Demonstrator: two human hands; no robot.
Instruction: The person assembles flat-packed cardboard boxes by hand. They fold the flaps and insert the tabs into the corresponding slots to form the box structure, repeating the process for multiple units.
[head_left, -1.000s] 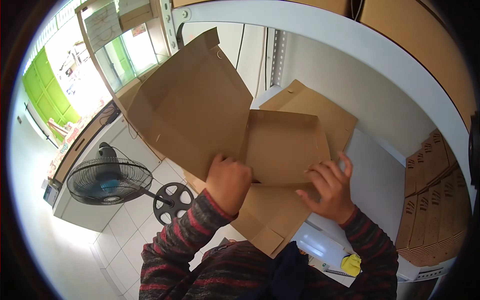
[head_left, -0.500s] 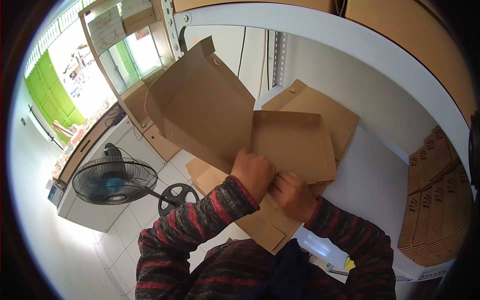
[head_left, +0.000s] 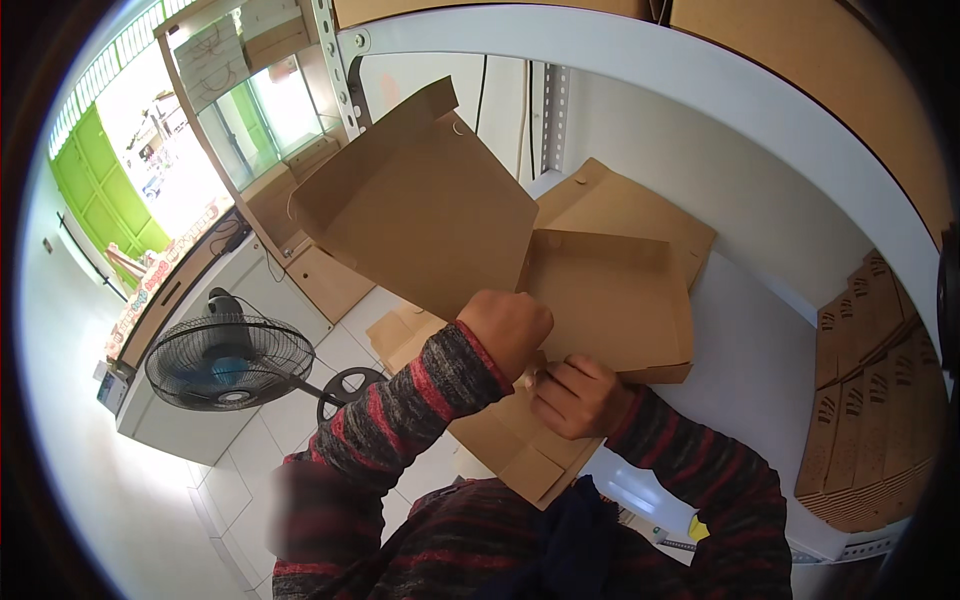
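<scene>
A brown cardboard box (head_left: 610,305) is partly folded up in front of me, its walls standing on the right. Its lid (head_left: 420,210) tilts up to the left with a narrow flap along the top edge. My left hand (head_left: 508,328) is closed at the near corner where lid and base meet; its fingertips are mostly hidden behind the knuckles. Just below and to the right, my right hand (head_left: 578,397) has its fingers curled together on the box's near edge. Unfolded cardboard sheets (head_left: 545,465) lie under the box, and another flat piece (head_left: 625,205) shows behind it.
Stacked folded cartons (head_left: 870,410) stand on the white shelf surface (head_left: 740,340) at right. A grey metal beam (head_left: 600,50) arches overhead with cartons above it. At left are a black standing fan (head_left: 230,360), a glass cabinet (head_left: 260,115) and a tiled floor (head_left: 260,455).
The box has shifted slightly right, its lid swinging along. My left hand has risen a little and moved apart from my right hand, which has dropped slightly.
</scene>
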